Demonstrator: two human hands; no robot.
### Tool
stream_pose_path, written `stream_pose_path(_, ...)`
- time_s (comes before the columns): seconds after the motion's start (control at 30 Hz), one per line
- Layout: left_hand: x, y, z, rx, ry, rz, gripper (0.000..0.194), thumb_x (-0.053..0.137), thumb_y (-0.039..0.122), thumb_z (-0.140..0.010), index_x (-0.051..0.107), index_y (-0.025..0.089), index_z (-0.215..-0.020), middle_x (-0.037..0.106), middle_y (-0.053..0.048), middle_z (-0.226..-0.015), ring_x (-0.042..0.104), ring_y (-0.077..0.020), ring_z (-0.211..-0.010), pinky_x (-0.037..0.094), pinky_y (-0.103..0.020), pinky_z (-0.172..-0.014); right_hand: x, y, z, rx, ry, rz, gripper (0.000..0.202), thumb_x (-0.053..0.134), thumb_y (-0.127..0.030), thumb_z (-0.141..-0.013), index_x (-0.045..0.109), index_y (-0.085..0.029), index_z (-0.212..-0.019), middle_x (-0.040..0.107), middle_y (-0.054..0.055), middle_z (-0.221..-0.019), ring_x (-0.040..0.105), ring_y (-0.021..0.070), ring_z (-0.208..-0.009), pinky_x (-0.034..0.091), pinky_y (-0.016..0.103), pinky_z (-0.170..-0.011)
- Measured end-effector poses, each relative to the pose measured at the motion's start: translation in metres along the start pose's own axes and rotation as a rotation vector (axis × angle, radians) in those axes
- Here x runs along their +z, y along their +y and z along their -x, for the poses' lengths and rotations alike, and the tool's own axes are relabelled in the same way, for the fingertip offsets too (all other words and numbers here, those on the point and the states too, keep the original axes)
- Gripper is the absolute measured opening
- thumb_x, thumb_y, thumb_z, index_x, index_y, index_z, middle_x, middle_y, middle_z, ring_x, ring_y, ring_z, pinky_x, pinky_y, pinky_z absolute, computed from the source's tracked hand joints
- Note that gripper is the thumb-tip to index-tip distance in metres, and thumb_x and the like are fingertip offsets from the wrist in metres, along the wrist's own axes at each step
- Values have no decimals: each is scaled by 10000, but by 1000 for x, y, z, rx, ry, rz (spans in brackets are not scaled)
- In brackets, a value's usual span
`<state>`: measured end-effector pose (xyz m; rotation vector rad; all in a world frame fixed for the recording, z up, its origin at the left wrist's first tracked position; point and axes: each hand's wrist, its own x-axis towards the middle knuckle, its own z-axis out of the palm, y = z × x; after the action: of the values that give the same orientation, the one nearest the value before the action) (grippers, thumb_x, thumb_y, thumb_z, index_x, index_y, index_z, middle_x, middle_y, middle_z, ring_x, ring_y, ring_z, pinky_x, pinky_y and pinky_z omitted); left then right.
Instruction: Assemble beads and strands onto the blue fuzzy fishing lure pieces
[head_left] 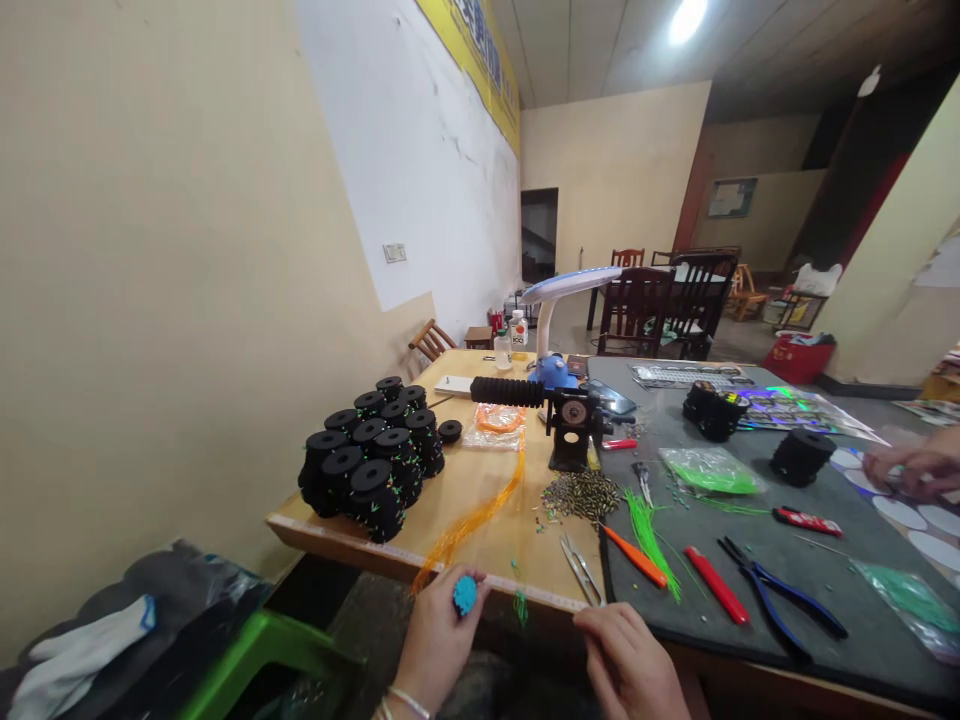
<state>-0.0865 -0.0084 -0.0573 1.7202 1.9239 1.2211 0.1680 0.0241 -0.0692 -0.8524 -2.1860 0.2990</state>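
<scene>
My left hand (442, 630) is closed around a small object with a textured turquoise top (465, 596), near the table's front edge. My right hand (630, 655) is at the front edge too, fingers bent and pressed together; what they hold, if anything, is too small to make out. Just beyond it lie silver scissors (581, 572). Between the hands, thin green strands (520, 606) hang over the edge. Orange strands (480, 520) run across the wood behind my left hand. A pile of small dark and gold pieces (581, 495) sits below a black clamp device (571, 425).
Stacked black spools (371, 475) fill the table's left side. On the grey mat (675, 540) are an orange-handled tool (636, 556), a red tool (716, 585), blue-handled pliers (787, 595) and green strands. A blue-and-white lamp (551, 330) stands behind. Another person's hand (911, 465) is at right.
</scene>
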Motion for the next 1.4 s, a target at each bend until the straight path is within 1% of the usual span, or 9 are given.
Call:
stream_pose_path(0.17,3,-7,-10,34,53,-139,182,566,281,-841,705,172,-885,742,-100,-885,701,-252,-832,542,-336,-760,20,-12,-48,-5,-157,100,339,457,-72,-835,615,-203,-1104,677,78,-1076,571,229,-999,487,385,-916)
stream_pose_path(0.33,4,-12,-6,30,40,-149,176,546,285,-864,690,185,-856,728,-89,-859,691,-240,-809,537,-330,-747,49,-13,-104,-54,-280,258,289,532,-120,-831,633,-175,-1096,656,83,-1118,514,232,-1016,441,359,-926)
stream_pose_path(0.47,3,-16,-2,17,40,-122,162,561,292,-860,684,189,-839,725,-85,-845,687,-238,-807,534,-321,-744,66,-7,-125,-46,-325,376,215,520,-134,-856,653,-153,-1023,662,100,-1035,518,240,-948,437,350,-848)
stream_pose_path(0.7,3,-22,-1,13,64,-70,178,543,284,-867,691,187,-847,723,-84,-831,686,-233,-791,532,-312,-737,77,-1,-125,-79,-342,435,148,537,-158,-876,661,-165,-958,657,90,-979,513,236,-918,410,349,-792)
stream_pose_path(0.87,-4,-24,2,12,92,-45,186,538,296,-874,680,198,-805,719,-66,-807,686,-215,-775,530,-279,-726,78,-1,-119,-120,-355,419,111,545,-204,-899,650,-187,-866,656,58,-940,510,211,-909,394,333,-786)
stream_pose_path(1.07,-12,-35,6,-28,131,-69,193,552,303,-852,705,188,-827,740,-86,-867,700,-231,-817,544,-296,-759,77,-5,-115,-127,-350,401,101,543,-181,-892,636,-190,-853,652,49,-916,505,201,-881,382,321,-755)
stream_pose_path(1.23,-13,-41,7,-48,146,-95,210,546,326,-851,705,192,-819,745,-88,-849,705,-235,-786,554,-301,-730,78,-6,-116,-121,-345,397,116,571,-181,-872,633,-194,-969,651,57,-942,506,208,-883,375,323,-730)
stream_pose_path(1.33,-15,-42,6,-47,155,-112,201,540,325,-859,694,203,-814,739,-80,-830,703,-231,-771,549,-295,-714,78,-8,-115,-126,-356,395,68,577,-192,-872,644,-195,-880,653,52,-929,511,212,-879,366,322,-718)
stream_pose_path(1.4,-16,-43,6,-53,153,-121,194,537,314,-865,690,202,-823,737,-77,-837,701,-226,-779,545,-295,-723,76,-10,-112,-131,-363,389,75,570,-195,-879,644,-196,-870,654,48,-930,514,214,-877,363,324,-718)
